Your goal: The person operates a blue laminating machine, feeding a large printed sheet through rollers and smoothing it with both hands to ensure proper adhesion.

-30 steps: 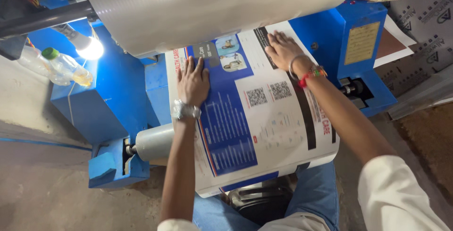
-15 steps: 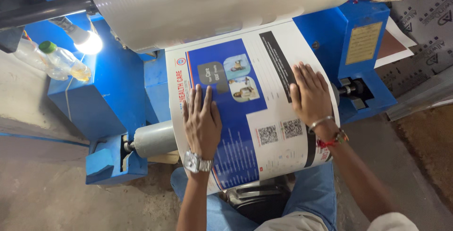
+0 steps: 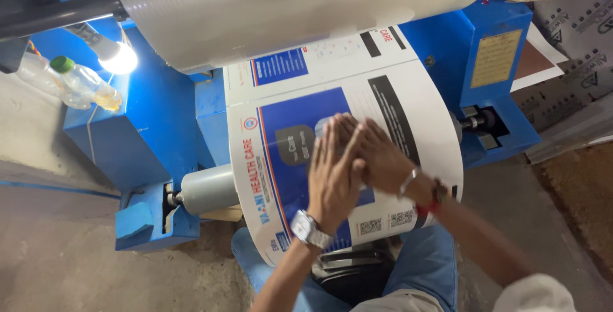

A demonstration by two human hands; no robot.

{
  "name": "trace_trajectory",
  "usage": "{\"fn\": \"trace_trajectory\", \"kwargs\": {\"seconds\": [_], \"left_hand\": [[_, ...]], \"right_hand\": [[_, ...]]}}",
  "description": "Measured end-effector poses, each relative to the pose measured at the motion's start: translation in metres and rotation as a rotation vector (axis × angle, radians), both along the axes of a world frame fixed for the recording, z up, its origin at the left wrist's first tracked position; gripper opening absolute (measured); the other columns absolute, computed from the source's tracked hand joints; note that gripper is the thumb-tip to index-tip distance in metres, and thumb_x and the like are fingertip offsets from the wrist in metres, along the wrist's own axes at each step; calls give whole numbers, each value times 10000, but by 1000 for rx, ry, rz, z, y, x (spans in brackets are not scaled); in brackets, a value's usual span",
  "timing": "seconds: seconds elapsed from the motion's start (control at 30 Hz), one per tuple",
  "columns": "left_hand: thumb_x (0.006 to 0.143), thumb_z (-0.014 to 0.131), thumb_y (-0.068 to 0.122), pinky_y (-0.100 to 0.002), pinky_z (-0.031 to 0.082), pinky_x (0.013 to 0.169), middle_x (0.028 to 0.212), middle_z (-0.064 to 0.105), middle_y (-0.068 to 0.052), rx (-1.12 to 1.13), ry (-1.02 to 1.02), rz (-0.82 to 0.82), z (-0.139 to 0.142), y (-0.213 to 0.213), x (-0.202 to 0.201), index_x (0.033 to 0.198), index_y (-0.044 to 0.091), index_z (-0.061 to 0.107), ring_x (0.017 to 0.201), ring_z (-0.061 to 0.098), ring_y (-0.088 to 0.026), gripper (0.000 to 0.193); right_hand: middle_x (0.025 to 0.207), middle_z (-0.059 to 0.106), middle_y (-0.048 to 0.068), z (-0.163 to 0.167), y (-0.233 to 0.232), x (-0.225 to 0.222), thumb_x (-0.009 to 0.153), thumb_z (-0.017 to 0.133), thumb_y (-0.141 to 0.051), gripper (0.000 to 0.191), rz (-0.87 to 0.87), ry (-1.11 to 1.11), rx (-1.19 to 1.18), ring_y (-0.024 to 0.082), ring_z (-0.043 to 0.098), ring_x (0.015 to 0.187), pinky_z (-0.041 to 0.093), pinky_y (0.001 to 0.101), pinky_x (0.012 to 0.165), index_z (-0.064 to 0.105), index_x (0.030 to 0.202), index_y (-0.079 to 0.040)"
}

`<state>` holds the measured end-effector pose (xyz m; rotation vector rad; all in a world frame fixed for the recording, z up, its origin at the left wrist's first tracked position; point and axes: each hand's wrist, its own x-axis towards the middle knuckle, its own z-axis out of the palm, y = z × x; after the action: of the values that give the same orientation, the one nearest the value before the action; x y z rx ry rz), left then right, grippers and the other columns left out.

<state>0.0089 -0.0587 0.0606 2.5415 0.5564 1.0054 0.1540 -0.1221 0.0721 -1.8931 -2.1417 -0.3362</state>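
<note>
Both hands lie flat and open, gripping nothing, on the printed blue-and-white sheet; the left hand overlaps the right hand near the sheet's middle; the sheet curves over a grey roller, whose bare end shows to the left of the hands; above them hangs a large white roll; the sheet looks mostly laid on, its lower edge below the wrists seemingly unsecured; a lit lamp glows far left.
</note>
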Motion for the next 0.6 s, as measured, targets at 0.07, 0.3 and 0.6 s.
{"fn": "trace_trajectory", "kwargs": {"seconds": [0.07, 0.3, 0.6], "left_hand": [[1040, 419, 341, -531, 211, 1273, 1638, 324, -246, 93, 96, 45, 3, 26, 4, 1577, 205, 380, 1537, 291, -350, 556], [1061, 430, 402, -544, 254, 1228, 1607, 383, -164, 94, 215, -18, 3, 101, 18, 1532, 248, 448, 1507, 341, -352, 496], [1066, 254, 475, -536, 102, 1214, 1632, 274, -114, -138, 477, 289, 12, 206, 7, 1494, 272, 460, 1497, 208, -327, 517]], "right_hand": [[1654, 199, 95, 7, 26, 22, 974, 423, -430, 717, 12, -17, -127, 228, 132, 1528, 93, 461, 1240, 200, 1584, -126], [1658, 194, 57, 10, 92, 82, 1035, 205, -542, 657, 0, 90, -356, 202, 134, 1536, 96, 390, 1247, 229, 1571, -164], [1634, 200, 192, 10, 73, 160, 1022, 271, -590, 773, -427, 227, -293, 325, 141, 1515, 132, 433, 1232, 240, 1565, -42]]}}
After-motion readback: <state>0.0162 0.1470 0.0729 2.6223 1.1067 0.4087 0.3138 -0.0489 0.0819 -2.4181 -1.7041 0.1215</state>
